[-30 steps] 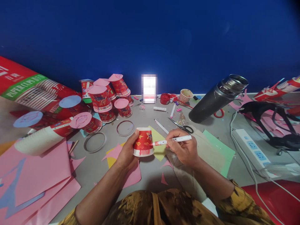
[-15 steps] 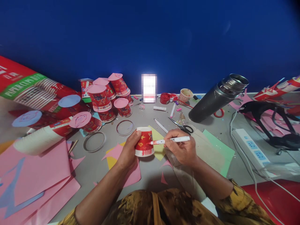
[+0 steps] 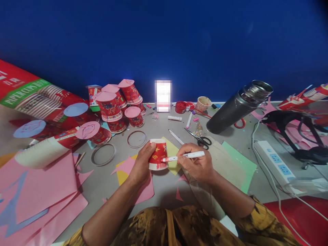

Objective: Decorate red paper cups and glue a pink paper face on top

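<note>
My left hand (image 3: 142,160) is closed around the left side of a red paper cup (image 3: 156,153) with gold patterns, held upside down above the table. Red strokes mark the white band along the cup's lower edge. In my right hand (image 3: 197,162) is a white marker (image 3: 188,155), pinched between thumb and fingers. Its red tip points left and appears to touch the cup's lower right side. Under the cup lie yellow paper (image 3: 173,159) and pink paper scraps (image 3: 147,188). Black-handled scissors (image 3: 198,138) rest just beyond my right hand.
Several red cups with pink paper tops (image 3: 109,107) stand stacked at left, by a pack of paper cups (image 3: 28,90). Two tape rings (image 3: 103,146) lie before them. A dark thermos (image 3: 234,111) leans at right. Farther right are a power strip (image 3: 275,164) and white cables (image 3: 266,181).
The marker has shifted slightly down and left, its tip now lower on the cup. My right hand moved with it. The cup has turned or tilted a little in my left hand.
</note>
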`<state>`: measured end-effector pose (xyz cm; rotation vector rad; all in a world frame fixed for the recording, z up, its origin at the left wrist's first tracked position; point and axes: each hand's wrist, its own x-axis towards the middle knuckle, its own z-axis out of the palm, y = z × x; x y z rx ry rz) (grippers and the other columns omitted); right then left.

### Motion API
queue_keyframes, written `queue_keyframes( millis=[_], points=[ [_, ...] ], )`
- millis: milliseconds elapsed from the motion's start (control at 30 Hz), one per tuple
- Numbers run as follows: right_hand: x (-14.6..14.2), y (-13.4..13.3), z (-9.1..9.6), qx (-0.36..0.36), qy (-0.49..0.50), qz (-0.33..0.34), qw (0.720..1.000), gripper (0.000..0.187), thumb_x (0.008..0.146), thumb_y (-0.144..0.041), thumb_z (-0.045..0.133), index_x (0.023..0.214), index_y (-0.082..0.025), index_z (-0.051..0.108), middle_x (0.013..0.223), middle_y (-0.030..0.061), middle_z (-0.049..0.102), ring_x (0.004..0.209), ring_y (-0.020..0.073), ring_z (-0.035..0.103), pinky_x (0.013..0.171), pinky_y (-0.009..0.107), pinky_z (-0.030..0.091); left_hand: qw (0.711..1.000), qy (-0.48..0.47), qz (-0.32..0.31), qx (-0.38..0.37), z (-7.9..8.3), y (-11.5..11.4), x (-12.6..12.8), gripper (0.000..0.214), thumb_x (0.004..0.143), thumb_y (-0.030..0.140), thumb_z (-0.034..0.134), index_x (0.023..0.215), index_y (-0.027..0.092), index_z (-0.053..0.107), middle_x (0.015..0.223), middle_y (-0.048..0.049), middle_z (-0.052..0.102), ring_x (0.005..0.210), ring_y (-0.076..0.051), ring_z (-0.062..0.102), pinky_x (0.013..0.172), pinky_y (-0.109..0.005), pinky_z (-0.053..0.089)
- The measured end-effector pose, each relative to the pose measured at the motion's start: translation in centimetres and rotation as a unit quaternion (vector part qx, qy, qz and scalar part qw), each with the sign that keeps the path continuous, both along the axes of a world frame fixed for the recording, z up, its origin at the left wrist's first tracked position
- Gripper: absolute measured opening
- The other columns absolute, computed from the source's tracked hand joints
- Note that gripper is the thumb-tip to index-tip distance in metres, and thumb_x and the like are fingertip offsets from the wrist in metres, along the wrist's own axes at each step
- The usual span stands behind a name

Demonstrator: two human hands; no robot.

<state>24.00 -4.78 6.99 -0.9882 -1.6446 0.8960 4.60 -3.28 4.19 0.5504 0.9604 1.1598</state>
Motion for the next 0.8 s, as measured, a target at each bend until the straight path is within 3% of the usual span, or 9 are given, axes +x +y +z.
queue_keyframes(
  millis=[167,400,600,700,800],
  points=[
    [0.1,-0.2,0.1,-0.017,-0.004,0.028,0.999,0.014,0.09,-0.024,0.066,0.077,-0.02,0.07,0.063,-0.0001,0.067,0.05,0.0114,0.053,0.05,0.024,0.041,0.999,-0.023,0.004,-0.031,-0.1,0.2,-0.1,0.034,0.079,0.046,0.089,0.09,0.017,0.074,0.07,0.001,0.074,0.062,-0.016,0.069,0.063,-0.025,0.054],
    [1.0,0.4,-1.1,-0.068,0.117,-0.1,0.986,0.017,0.093,-0.036,0.072,0.087,-0.021,0.073,0.065,0.0009,0.07,0.05,0.0123,0.055,0.048,0.024,0.043,0.987,-0.089,-0.031,-0.13,0.8,0.9,-0.7,0.034,0.1,0.042,0.066,0.106,0.01,0.074,0.09,-0.013,0.082,0.073,-0.022,0.078,0.072,-0.033,0.064],
    [1.1,1.1,-2.2,-0.083,0.165,-0.121,0.975,0.029,0.094,-0.05,0.075,0.098,-0.021,0.074,0.073,0.0033,0.076,0.051,0.0117,0.054,0.047,0.024,0.045,0.968,-0.182,-0.087,-0.148,0.9,0.9,-1.2,0.047,0.103,0.051,0.055,0.118,0.01,0.072,0.091,-0.016,0.08,0.074,-0.029,0.077,0.067,-0.044,0.065],
    [1.1,1.3,-2.3,-0.079,0.131,-0.121,0.981,0.032,0.094,-0.053,0.075,0.103,-0.022,0.076,0.084,0.0057,0.08,0.058,0.0138,0.06,0.053,0.026,0.051,0.972,-0.17,-0.071,-0.145,0.9,1.0,-1.4,0.047,0.103,0.051,0.054,0.12,0.01,0.071,0.094,-0.0162,0.079,0.076,-0.029,0.077,0.069,-0.046,0.066],
    [1.2,1.8,-3.0,-0.078,0.101,-0.085,0.988,0.035,0.093,-0.052,0.075,0.112,-0.023,0.076,0.103,0.0084,0.082,0.078,0.0185,0.071,0.071,0.031,0.059,0.978,-0.143,-0.038,-0.143,1.2,1.0,-1.4,0.046,0.104,0.05,0.053,0.121,0.011,0.07,0.095,-0.0157,0.08,0.077,-0.029,0.079,0.07,-0.047,0.067]
  ],
)
